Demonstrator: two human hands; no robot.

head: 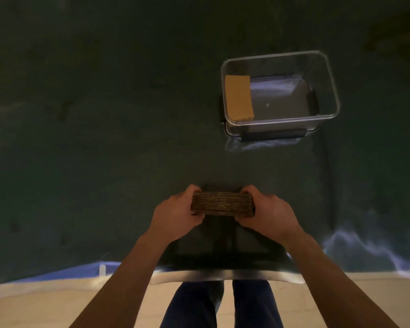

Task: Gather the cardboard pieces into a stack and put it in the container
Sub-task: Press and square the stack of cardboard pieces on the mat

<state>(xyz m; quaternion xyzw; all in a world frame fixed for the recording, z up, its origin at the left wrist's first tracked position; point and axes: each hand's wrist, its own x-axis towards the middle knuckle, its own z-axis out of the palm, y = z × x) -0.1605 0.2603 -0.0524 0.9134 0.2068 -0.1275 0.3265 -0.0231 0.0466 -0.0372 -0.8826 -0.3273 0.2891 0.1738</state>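
A stack of brown cardboard pieces [223,204] is held edge-on, a little above the dark table, near its front edge. My left hand [175,215] grips the stack's left end and my right hand [269,215] grips its right end. A clear plastic container [327,67] stands farther back and to the right of the stack. Inside it, another cardboard stack [239,97] lies against the left wall; the rest of its floor is bare.
The dark green table surface [104,138] spreads wide to the left and behind. The table's front edge [223,275] runs just below my wrists, with my legs and a pale floor beneath. A black clip is on the container's near side [273,134].
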